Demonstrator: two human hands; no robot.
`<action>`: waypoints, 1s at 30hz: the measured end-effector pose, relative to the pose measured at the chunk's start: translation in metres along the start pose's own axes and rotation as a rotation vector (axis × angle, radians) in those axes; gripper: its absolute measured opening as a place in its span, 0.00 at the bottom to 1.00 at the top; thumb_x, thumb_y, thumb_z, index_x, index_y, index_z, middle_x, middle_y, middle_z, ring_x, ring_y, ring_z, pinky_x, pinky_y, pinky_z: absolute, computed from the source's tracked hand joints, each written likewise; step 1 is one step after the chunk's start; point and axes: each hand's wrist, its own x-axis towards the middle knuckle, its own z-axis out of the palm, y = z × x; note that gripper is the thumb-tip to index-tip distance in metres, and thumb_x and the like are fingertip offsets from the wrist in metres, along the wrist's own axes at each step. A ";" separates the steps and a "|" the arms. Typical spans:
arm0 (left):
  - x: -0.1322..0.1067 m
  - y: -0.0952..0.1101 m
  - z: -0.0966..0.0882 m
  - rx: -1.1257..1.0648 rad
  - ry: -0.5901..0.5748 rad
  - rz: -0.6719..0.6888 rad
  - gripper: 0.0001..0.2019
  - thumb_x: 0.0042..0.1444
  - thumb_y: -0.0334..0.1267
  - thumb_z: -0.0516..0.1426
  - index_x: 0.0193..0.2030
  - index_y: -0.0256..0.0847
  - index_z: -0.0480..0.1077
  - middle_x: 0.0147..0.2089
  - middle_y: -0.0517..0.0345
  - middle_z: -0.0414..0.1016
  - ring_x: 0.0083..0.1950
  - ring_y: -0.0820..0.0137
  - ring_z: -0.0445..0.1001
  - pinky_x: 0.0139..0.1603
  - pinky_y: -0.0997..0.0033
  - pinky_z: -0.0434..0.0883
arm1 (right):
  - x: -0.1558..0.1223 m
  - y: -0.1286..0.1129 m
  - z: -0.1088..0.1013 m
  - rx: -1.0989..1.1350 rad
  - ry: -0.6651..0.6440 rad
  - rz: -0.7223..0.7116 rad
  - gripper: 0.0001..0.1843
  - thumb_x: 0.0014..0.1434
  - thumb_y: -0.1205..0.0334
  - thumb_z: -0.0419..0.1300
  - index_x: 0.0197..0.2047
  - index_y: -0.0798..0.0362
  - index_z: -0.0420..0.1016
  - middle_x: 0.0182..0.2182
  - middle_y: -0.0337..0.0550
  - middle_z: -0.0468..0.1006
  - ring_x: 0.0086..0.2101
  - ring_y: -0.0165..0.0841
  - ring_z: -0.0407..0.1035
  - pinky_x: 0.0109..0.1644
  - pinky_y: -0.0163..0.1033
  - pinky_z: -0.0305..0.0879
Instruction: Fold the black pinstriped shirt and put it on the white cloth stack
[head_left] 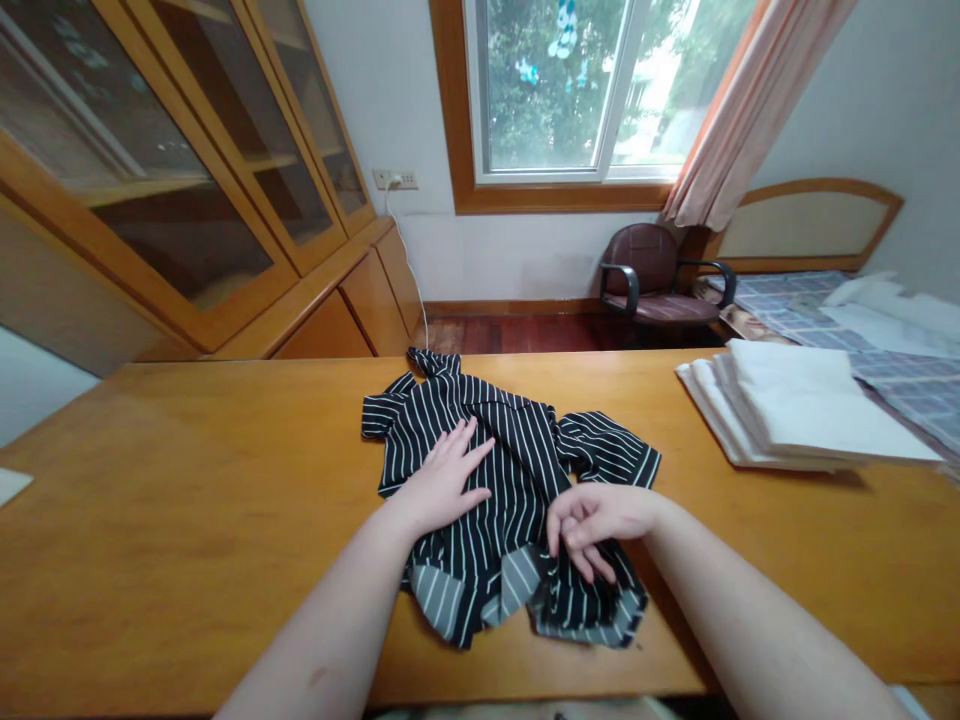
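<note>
A black shirt with white stripes (517,470) lies crumpled on the wooden table, its collar towards the far edge and a short sleeve out to either side. Pale grey undersides show where the hem folds up near me. My left hand (450,475) rests flat on the shirt's middle with the fingers spread. Over its lower right part, my right hand (596,525) is curled, thumb and fingers drawn together against the cloth. Fabric hidden under the right palm cannot be made out.
A stack of folded white cloths (795,405) sits on the right of the table (187,520). Beyond the far edge stand a maroon armchair (645,265) and a bed (795,300). Glass-doored cabinets (225,140) rise at the left, and a white cable (411,265) hangs from a wall socket.
</note>
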 end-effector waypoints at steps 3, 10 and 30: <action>0.001 0.003 0.010 0.027 -0.177 0.084 0.38 0.51 0.50 0.59 0.67 0.50 0.50 0.72 0.51 0.35 0.71 0.57 0.32 0.67 0.46 0.38 | 0.002 0.004 -0.005 -0.130 0.543 -0.236 0.17 0.59 0.49 0.54 0.39 0.54 0.72 0.25 0.41 0.76 0.22 0.28 0.68 0.27 0.34 0.65; -0.007 0.015 0.000 -0.110 -0.326 0.125 0.41 0.43 0.42 0.65 0.65 0.51 0.55 0.70 0.53 0.45 0.69 0.58 0.47 0.66 0.55 0.52 | 0.013 0.005 -0.001 -0.925 0.761 -0.382 0.19 0.61 0.61 0.55 0.55 0.47 0.69 0.54 0.46 0.71 0.56 0.37 0.62 0.62 0.52 0.54; 0.002 -0.015 -0.023 0.037 0.558 -0.147 0.21 0.57 0.40 0.54 0.57 0.42 0.66 0.63 0.51 0.63 0.63 0.59 0.60 0.63 0.53 0.57 | 0.016 0.001 0.021 -0.971 0.432 -0.335 0.07 0.57 0.60 0.60 0.35 0.49 0.79 0.30 0.39 0.80 0.34 0.31 0.72 0.48 0.39 0.65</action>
